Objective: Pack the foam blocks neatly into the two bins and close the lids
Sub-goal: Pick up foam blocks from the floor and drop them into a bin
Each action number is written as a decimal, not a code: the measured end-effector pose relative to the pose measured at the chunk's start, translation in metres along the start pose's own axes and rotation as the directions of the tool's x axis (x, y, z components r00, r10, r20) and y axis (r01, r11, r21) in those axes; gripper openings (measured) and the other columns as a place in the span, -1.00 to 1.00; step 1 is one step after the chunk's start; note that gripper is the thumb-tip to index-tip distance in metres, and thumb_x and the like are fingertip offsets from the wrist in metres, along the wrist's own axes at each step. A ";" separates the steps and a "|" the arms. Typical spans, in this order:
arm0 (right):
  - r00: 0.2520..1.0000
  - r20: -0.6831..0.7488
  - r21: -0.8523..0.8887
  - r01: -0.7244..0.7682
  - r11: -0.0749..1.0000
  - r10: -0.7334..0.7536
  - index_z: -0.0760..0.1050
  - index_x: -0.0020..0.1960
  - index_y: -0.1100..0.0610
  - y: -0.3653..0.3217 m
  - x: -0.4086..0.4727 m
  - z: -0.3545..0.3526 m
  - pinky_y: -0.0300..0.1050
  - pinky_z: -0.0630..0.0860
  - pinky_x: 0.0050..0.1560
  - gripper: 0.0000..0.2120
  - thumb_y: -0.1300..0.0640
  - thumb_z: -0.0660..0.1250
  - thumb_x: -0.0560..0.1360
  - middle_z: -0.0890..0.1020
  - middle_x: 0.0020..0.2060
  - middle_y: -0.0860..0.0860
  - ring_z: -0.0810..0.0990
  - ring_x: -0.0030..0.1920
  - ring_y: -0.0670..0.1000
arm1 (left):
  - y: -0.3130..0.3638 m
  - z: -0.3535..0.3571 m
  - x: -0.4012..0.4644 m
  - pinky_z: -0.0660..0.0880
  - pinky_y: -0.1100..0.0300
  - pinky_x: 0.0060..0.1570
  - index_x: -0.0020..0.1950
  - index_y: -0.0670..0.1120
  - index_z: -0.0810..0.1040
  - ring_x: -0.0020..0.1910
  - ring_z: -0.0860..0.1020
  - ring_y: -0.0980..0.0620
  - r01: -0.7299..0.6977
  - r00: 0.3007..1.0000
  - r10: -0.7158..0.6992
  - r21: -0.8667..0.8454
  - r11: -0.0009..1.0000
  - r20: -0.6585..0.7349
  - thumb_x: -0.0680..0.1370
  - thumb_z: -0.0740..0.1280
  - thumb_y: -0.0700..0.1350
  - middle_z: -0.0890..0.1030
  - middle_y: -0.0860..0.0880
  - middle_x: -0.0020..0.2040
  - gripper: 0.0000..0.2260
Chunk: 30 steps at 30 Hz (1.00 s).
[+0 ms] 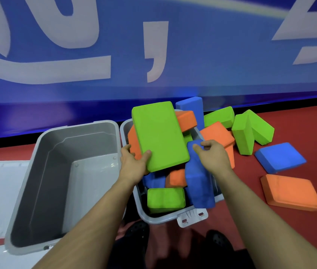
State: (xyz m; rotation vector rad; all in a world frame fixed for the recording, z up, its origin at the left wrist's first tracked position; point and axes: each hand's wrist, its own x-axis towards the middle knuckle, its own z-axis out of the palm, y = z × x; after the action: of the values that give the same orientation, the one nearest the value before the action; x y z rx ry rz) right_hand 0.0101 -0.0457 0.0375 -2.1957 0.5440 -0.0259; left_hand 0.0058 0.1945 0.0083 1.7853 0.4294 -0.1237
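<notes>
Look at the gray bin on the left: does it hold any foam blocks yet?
No: the left bin shows only its bare gray inside, while the blocks sit jumbled in the right bin.

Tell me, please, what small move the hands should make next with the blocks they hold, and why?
Probably the left hand should carry its green block over into the left bin. That bin shows no blocks, while the right bin is heaped untidily above its rim, and the right hand already grips a blue block there.

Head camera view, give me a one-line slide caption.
Left hand holds a green foam block, right hand grips a blue block over the jumbled bin.
</notes>
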 end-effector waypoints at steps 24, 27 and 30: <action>0.920 -0.087 0.058 -0.378 0.924 0.382 0.28 0.53 0.22 0.254 0.052 -0.175 -0.06 0.35 0.38 -0.24 -0.18 0.44 0.51 0.47 0.44 0.20 0.45 0.44 0.16 | -0.004 0.291 -0.104 0.52 -0.05 -0.01 0.27 -0.01 0.51 -0.19 0.50 0.05 -0.010 0.893 -0.020 0.063 0.998 0.449 0.55 0.41 0.17 0.54 0.01 -0.06 -0.61; 0.912 -0.093 -0.020 -0.404 0.915 0.400 0.30 0.53 0.10 0.304 0.084 -0.179 0.02 0.43 0.35 -0.17 -0.29 0.46 0.42 0.48 0.40 0.21 0.50 0.37 0.21 | -0.017 0.341 -0.084 0.54 -0.06 0.24 0.32 0.01 0.49 -0.01 0.57 0.03 0.002 0.887 -0.066 0.139 0.990 0.457 0.58 0.39 0.17 0.60 0.05 0.06 -0.61; 0.888 -0.078 -0.058 -0.458 0.887 0.453 0.28 0.54 0.00 0.338 0.110 -0.171 0.10 0.43 0.38 -0.13 -0.35 0.46 0.38 0.39 0.41 0.19 0.47 0.36 0.27 | -0.023 0.380 -0.068 0.53 0.01 0.27 0.35 0.00 0.47 0.10 0.60 0.04 -0.016 0.881 -0.077 0.192 0.981 0.467 0.60 0.37 0.15 0.61 0.06 0.13 -0.61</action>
State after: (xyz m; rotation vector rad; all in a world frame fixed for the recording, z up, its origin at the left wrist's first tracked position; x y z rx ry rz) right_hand -0.0512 -0.3989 -0.1260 -2.0906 1.1024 0.1813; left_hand -0.0111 -0.1788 -0.0909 1.8583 0.0912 -0.6303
